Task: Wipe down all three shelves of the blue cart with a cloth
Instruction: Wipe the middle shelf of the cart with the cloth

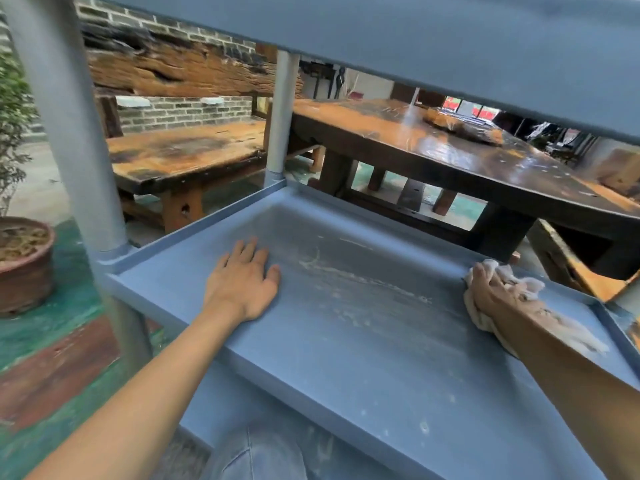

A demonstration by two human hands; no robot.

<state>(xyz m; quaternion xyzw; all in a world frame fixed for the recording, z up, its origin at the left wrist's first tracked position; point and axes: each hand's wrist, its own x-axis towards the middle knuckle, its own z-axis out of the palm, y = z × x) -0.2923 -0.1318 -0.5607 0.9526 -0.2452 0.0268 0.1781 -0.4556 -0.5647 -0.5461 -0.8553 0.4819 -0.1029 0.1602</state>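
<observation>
The blue cart's middle shelf [363, 341] fills the view, with pale dusty streaks across its centre. My left hand [242, 282] lies flat on the shelf's left part, fingers straight. My right hand [491, 292] grips a crumpled off-white cloth [519, 282] against the shelf's far right corner, by the raised rim. More of the cloth trails under my right forearm. The underside of the top shelf [450, 39] hangs above. A sliver of the bottom shelf [214, 403] shows below the front edge.
Grey cart posts stand at the left [69, 133] and at the back [280, 119]. Behind the cart are a wooden bench [187, 154] and a long dark wooden table [450, 150]. A potted plant [24, 265] sits on the floor at left. My knee [263, 455] is below.
</observation>
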